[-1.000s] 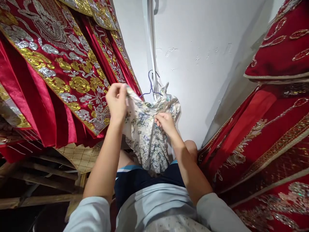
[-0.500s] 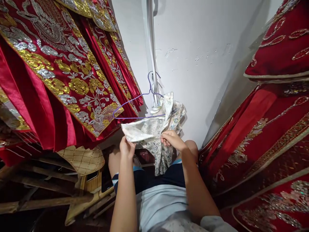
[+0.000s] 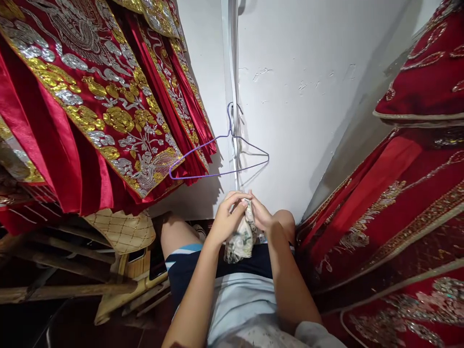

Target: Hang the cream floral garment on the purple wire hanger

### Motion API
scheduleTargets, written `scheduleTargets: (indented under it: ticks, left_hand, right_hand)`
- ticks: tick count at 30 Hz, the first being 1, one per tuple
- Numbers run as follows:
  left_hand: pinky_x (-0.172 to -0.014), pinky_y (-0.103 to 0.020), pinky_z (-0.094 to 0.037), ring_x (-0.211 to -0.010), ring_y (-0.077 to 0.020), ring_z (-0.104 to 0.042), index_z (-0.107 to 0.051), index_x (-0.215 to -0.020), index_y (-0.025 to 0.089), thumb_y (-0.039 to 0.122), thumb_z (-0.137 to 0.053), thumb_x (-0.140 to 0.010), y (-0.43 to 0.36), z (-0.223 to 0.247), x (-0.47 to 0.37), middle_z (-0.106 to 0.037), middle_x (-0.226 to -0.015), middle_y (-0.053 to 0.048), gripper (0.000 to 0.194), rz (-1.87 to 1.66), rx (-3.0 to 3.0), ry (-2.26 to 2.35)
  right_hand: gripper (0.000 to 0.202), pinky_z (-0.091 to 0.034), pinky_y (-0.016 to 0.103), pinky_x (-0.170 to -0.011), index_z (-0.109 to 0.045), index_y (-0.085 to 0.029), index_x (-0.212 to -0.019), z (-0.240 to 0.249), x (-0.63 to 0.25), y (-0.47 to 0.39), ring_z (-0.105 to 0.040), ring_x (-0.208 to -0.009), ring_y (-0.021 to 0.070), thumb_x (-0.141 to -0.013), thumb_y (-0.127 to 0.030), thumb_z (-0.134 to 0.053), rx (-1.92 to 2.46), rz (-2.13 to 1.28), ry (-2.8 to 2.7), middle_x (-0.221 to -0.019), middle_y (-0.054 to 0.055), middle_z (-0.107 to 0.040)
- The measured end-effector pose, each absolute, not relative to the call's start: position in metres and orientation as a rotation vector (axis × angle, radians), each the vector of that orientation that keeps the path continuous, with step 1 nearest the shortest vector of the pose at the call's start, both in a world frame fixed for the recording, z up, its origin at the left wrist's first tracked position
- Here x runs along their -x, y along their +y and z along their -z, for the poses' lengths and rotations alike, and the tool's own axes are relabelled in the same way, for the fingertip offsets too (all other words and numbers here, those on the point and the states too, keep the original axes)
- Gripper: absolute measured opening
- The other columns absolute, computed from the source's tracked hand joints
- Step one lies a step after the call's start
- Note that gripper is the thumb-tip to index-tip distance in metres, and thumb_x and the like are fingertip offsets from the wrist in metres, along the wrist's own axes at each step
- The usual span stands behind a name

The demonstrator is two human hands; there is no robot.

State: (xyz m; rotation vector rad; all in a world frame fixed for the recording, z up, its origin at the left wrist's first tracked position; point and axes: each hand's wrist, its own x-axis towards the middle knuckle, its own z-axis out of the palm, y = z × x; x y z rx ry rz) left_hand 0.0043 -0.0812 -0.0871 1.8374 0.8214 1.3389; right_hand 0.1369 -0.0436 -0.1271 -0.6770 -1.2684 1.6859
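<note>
A pale floral-print garment [image 3: 239, 244] is bunched up in front of my lap, with its lower folds hanging down. My left hand [image 3: 232, 212] is closed over the top of the bundle, fingers bent toward the right. Pressed against the cloth from the other side is my right hand [image 3: 260, 212], its fingers partly hidden behind the left. Just beyond my hands hangs a purple wire hanger [image 3: 203, 176] with nothing on it, its hook [image 3: 229, 113] up by a narrow white strip [image 3: 232, 58] on the wall.
Red robes with gold and silver sequins [image 3: 119, 121] hang on the left. More red beaded garments [image 3: 384, 203] fill the right side. A bamboo chair [image 3: 126, 285] with a quilted cream cloth [image 3: 121, 229] stands lower left. A white wall [image 3: 297, 58] is ahead.
The floral garment has come off the hanger and been gathered into a bundle nearer my lap. My hands have moved together around it. The hanger stays hanging.
</note>
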Motion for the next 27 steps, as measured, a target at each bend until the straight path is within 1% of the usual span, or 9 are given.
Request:
scheduleTargets:
  ticks: [2, 5, 7, 10, 14, 18, 21, 25, 27]
  left_hand:
    - [-0.109, -0.036, -0.037, -0.124, -0.0250, -0.052, -0.064, -0.126, 0.026, 0.044, -0.057, -0.095, -0.077, 0.093, -0.001, -0.061, -0.129, -0.008, 0.037, -1.297, -1.855, 0.847]
    - [-0.109, -0.037, -0.039, -0.130, -0.0258, -0.050, -0.050, -0.142, 0.026, 0.058, -0.038, -0.099, -0.070, 0.109, 0.010, -0.057, -0.139, -0.009, 0.055, -1.118, -1.751, 0.795]
    - [-0.099, -0.037, -0.045, -0.117, -0.0278, -0.058, -0.062, -0.126, 0.021, 0.067, -0.028, -0.098, -0.069, 0.121, 0.021, -0.067, -0.121, -0.010, 0.064, -0.921, -1.812, 0.848]
    - [-0.074, -0.032, -0.048, -0.078, -0.0240, -0.062, -0.067, -0.076, 0.016, 0.073, -0.028, -0.094, -0.075, 0.135, 0.042, -0.067, -0.075, -0.007, 0.072, -0.492, -2.095, 1.007]
    - [-0.066, -0.030, -0.042, -0.062, -0.0206, -0.058, -0.059, -0.064, 0.017, 0.068, -0.036, -0.093, -0.083, 0.142, 0.085, -0.063, -0.064, -0.005, 0.063, -0.161, -2.405, 1.251]
    - [-0.095, -0.042, -0.043, -0.089, -0.0266, -0.067, -0.067, -0.089, 0.021, 0.039, -0.039, -0.095, -0.082, 0.134, 0.131, -0.074, -0.093, -0.009, 0.034, -0.238, -2.559, 1.475]
    - [-0.109, -0.045, -0.037, -0.089, -0.0237, -0.066, -0.063, -0.093, 0.021, 0.025, -0.037, -0.090, -0.079, 0.123, 0.152, -0.072, -0.087, -0.006, 0.027, -0.425, -2.595, 1.679]
    - [-0.104, -0.045, -0.040, -0.081, -0.0234, -0.064, -0.056, -0.085, 0.022, 0.022, -0.039, -0.087, -0.075, 0.105, 0.158, -0.064, -0.072, -0.003, 0.017, -0.498, -2.624, 1.883]
    - [-0.095, -0.044, -0.044, -0.090, -0.0269, -0.064, -0.054, -0.078, 0.022, 0.022, -0.040, -0.087, -0.072, 0.097, 0.157, -0.065, -0.077, -0.006, 0.016, -0.443, -2.643, 1.977]
  right_hand:
    - [0.062, -0.053, 0.035, -0.071, -0.067, -0.019, -0.106, 0.126, -0.141, -0.049, -0.067, -0.088, 0.0247, -0.086, -0.074, -0.045, 0.656, -1.727, -1.266, -0.090, 0.009, -0.071]
    - [0.054, -0.051, 0.030, -0.065, -0.067, -0.018, -0.102, 0.117, -0.155, -0.057, -0.066, -0.077, 0.0214, -0.079, -0.067, -0.065, 0.586, -1.818, -1.414, -0.084, 0.008, -0.070]
    - [0.046, -0.049, 0.026, -0.059, -0.067, -0.015, -0.095, 0.104, -0.168, -0.063, -0.063, -0.066, 0.0168, -0.072, -0.054, -0.079, 0.560, -1.876, -1.602, -0.076, 0.004, -0.067]
    - [0.040, -0.048, 0.024, -0.058, -0.065, -0.012, -0.085, 0.076, -0.194, -0.072, -0.061, -0.062, 0.0143, -0.071, -0.045, -0.082, 0.569, -1.872, -1.787, -0.072, 0.003, -0.065]
    - [0.048, -0.051, 0.026, -0.064, -0.066, -0.013, -0.092, 0.038, -0.220, -0.078, -0.065, -0.073, 0.0181, -0.060, -0.040, -0.088, 0.597, -1.676, -1.983, -0.083, 0.004, -0.069]
    - [0.031, -0.052, 0.032, -0.079, -0.067, -0.017, -0.093, 0.027, -0.210, -0.064, -0.065, -0.086, 0.0221, -0.072, -0.036, -0.079, 0.885, -1.078, -2.027, -0.092, 0.006, -0.070]
    - [0.028, -0.047, 0.040, -0.097, -0.067, -0.019, -0.101, 0.033, -0.185, -0.034, -0.064, -0.104, 0.0261, -0.080, -0.038, -0.069, 0.900, -0.718, -1.921, -0.106, 0.007, -0.070]
    - [0.039, -0.040, 0.042, -0.105, -0.064, -0.022, -0.121, 0.046, -0.163, 0.009, -0.057, -0.122, 0.0286, -0.086, -0.039, -0.060, 0.959, -0.476, -1.834, -0.127, 0.010, -0.066]
    - [0.035, -0.044, 0.040, -0.096, -0.066, -0.021, -0.116, 0.053, -0.163, 0.022, -0.060, -0.114, 0.0293, -0.088, -0.042, -0.057, 1.048, -0.425, -1.877, -0.119, 0.010, -0.069]
